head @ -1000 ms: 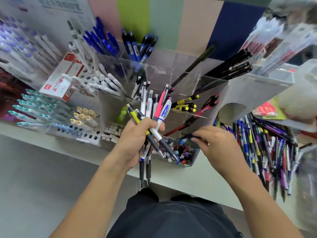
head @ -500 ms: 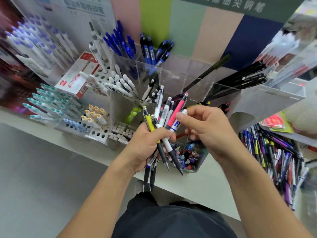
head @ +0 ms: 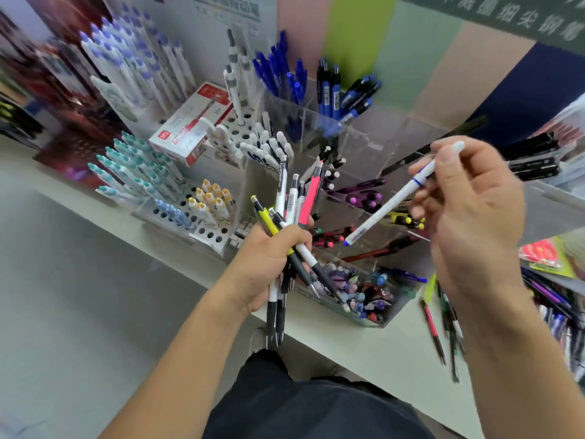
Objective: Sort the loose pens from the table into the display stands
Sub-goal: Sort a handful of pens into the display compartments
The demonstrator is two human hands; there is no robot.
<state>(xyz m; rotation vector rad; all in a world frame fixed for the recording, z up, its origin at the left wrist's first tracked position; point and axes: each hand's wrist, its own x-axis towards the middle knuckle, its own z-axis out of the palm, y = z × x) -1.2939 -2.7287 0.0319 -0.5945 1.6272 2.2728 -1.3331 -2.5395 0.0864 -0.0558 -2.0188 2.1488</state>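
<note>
White pen (head: 391,206) with blurred blue print is pinched by the right hand (head: 471,213). Left hand (head: 269,264) clenches a pen bunch (head: 292,217); one shows a barcode.

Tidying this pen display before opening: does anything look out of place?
Yes. A red-and-white cardboard pen box lies tilted across the white perforated pen stand, among upright pens. Loose pens lie scattered on the pale green counter at right, unsorted.

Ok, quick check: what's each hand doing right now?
Left hand: grips a bundle of pens.
Right hand: pinches a single white pen with a blue tip, held above the clear acrylic stand.
</note>
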